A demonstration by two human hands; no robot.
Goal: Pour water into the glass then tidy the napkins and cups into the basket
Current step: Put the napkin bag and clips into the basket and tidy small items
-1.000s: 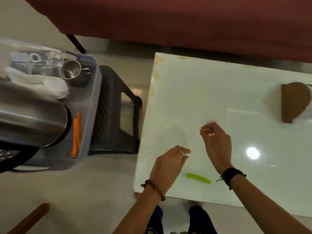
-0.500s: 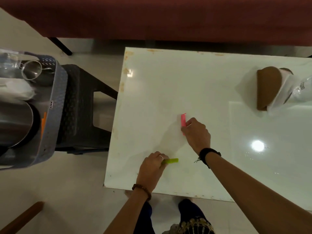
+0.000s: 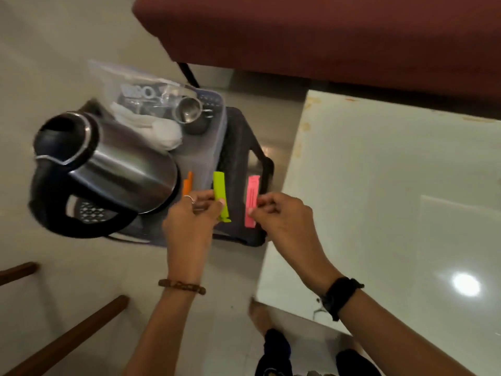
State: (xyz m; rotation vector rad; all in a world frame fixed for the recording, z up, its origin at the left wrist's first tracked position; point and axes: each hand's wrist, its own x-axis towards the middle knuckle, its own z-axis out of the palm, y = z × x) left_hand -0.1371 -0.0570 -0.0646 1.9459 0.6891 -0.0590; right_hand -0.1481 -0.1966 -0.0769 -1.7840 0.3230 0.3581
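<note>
A grey basket point(image 3: 217, 137) rests on a dark stool point(image 3: 241, 158) left of the white table point(image 3: 393, 199). Inside it are a steel kettle point(image 3: 108, 161), white napkins point(image 3: 151, 128), a steel cup point(image 3: 188, 112), a clear plastic bag point(image 3: 135, 88) and an orange clip point(image 3: 187, 184). My left hand point(image 3: 189, 221) pinches a green clip point(image 3: 221, 196) over the basket's near edge. My right hand point(image 3: 282, 218) pinches a pink clip point(image 3: 251, 200) above the stool, beside the table's left edge.
A dark red sofa point(image 3: 325, 31) runs along the back. Brown wooden legs point(image 3: 67, 337) cross the floor at the lower left. My feet point(image 3: 273, 348) show below the table's near corner.
Both hands lifted the green and pink clips off the table and carried them left, over the basket and stool. The view swung left with them.
</note>
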